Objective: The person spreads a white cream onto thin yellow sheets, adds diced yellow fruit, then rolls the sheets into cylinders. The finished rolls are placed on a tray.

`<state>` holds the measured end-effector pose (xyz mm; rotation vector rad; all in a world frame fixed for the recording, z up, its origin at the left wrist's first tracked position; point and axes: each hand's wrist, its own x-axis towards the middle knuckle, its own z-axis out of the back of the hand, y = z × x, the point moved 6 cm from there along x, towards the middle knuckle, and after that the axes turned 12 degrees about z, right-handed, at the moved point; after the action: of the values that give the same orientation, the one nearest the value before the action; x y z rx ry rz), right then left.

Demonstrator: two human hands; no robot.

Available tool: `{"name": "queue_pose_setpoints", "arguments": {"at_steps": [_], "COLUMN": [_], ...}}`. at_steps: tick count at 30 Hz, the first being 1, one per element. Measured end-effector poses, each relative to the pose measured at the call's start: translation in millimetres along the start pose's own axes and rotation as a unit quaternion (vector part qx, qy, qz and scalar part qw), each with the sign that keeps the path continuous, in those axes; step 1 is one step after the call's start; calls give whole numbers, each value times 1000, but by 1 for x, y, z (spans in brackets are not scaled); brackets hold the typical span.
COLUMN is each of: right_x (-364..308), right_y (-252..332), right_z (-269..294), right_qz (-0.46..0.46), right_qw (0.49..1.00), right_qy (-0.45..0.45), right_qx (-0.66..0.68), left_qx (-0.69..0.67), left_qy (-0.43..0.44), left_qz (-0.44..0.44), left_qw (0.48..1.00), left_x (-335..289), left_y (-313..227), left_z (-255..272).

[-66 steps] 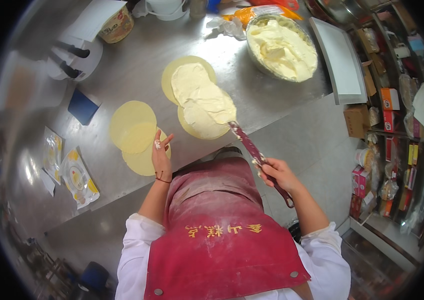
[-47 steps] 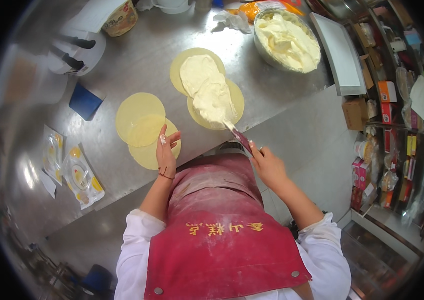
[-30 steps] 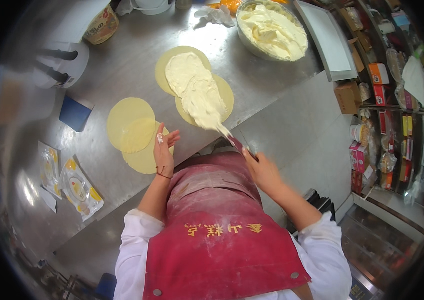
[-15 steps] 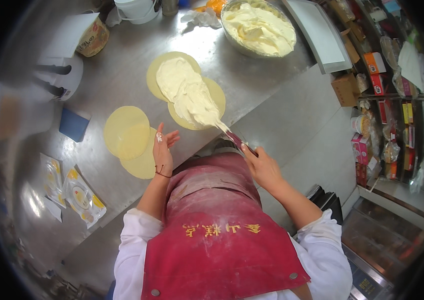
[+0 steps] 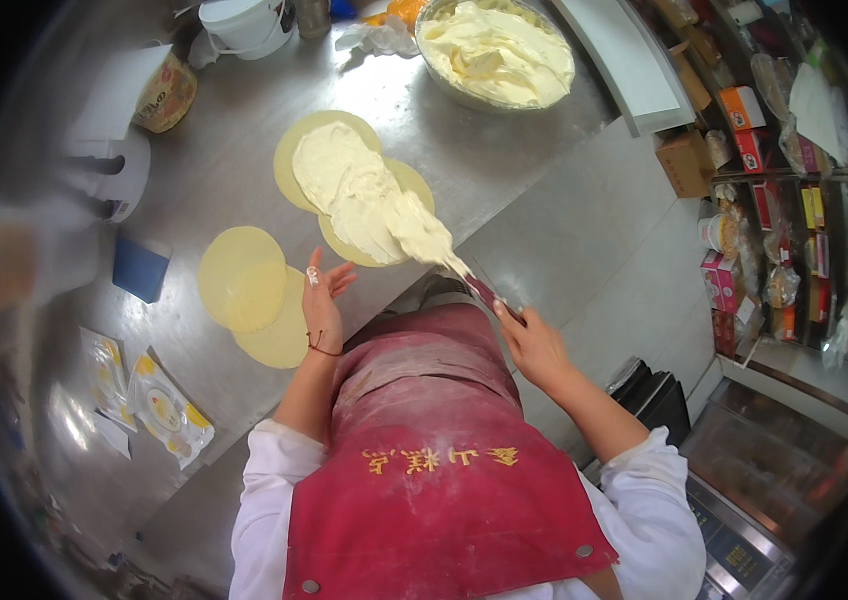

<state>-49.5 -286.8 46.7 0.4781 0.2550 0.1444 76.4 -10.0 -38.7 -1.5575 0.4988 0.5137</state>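
Observation:
My right hand (image 5: 532, 340) grips the dark red handle of a spatula (image 5: 481, 291), whose blade is coated with pale cream. The spatula reaches over the near edge of two overlapping round yellow sheets (image 5: 287, 165), and a thick band of cream (image 5: 356, 190) lies across both. My left hand (image 5: 322, 305) is held open, palm turned toward the cream, with white cream on a finger and nothing in it. Beside it, at left, two more overlapping yellow rounds (image 5: 241, 275) lie bare on the steel table. At the far side stands a large bowl of cream (image 5: 494, 55).
On the steel table (image 5: 214, 150) are a blue square scraper (image 5: 140, 270), yellow-and-white packets (image 5: 169, 410), a paper tub (image 5: 166, 95) and a white bucket (image 5: 244, 28). A white tray (image 5: 629, 65) lies at the far right. Shelves of boxes (image 5: 754, 150) line the right side.
My right hand and the spatula have shifted slightly right and toward me, the cream on the blade stretching with them. My left hand stays open. The whole view has shifted slightly.

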Motion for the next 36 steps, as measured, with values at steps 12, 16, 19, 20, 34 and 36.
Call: {"name": "queue_pose_setpoints", "arguments": {"at_steps": [12, 16, 19, 20, 34, 36], "right_x": [10, 54, 40, 26, 17, 23], "right_y": [11, 7, 5, 3, -63, -97], "right_z": [20, 4, 1, 2, 110, 135], "right_qz": [27, 28, 47, 48, 4, -91], "right_qw": [999, 999, 999, 999, 972, 970], "right_qy": [-41, -14, -8, 8, -180, -165], "right_qx": [18, 10, 1, -6, 152, 150], "left_qx": [-8, -5, -9, -15, -53, -64], "left_qy": [-1, 4, -8, -15, 13, 52], "left_qz": [17, 17, 14, 8, 45, 44], "left_qw": [1000, 1000, 1000, 1000, 998, 996], "left_x": [4, 1, 0, 0, 32, 38], "left_y": [1, -9, -14, -14, -41, -59], "left_z": [1, -7, -5, -2, -57, -83]}}
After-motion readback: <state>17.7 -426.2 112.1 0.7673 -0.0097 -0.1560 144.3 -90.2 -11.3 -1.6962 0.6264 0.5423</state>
